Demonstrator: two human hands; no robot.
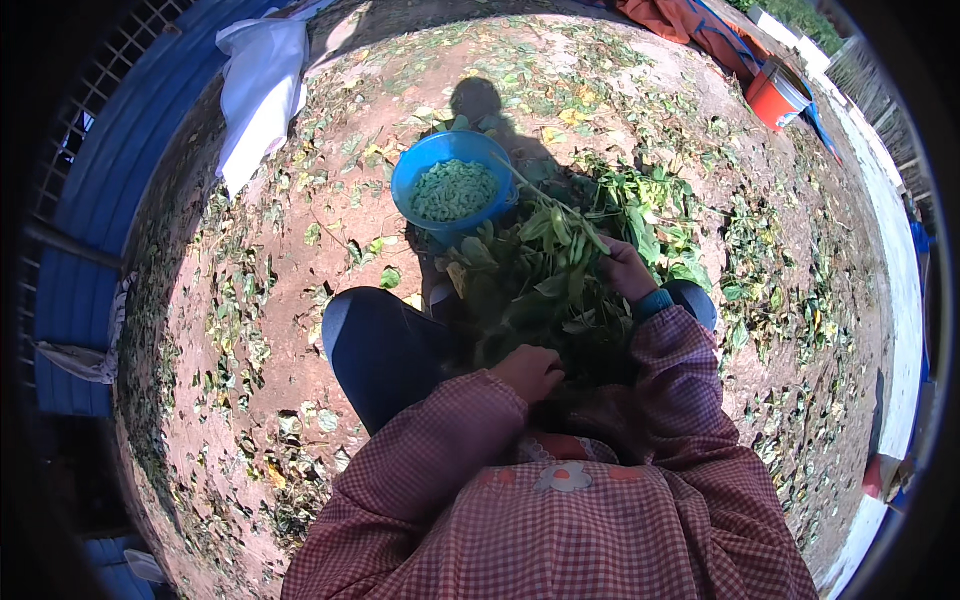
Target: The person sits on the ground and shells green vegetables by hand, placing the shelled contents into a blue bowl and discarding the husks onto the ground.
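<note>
My right hand [628, 268] grips a cut bean plant stalk with green pods [571, 238] and leaves, its pale stem end pointing up and left towards the basin. Lower down, my left hand [529, 373] is held close to my lap with curled fingers; whether anything is between them cannot be told. A blue plastic basin [400, 196] stands on the ground beyond my knees, with many shelled green beans [454, 190] in it. Dark, shaded leaves and stalks fill the space between my knees, partly hiding what lies there.
More leafy plants [649, 214] are heaped right of the basin. Fallen leaves litter the earthen ground [292, 255]. A white sack [264, 90] lies at the upper left near blue corrugated sheeting [124, 165]. A red bucket [775, 97] and an orange tarp [690, 26] are at the upper right.
</note>
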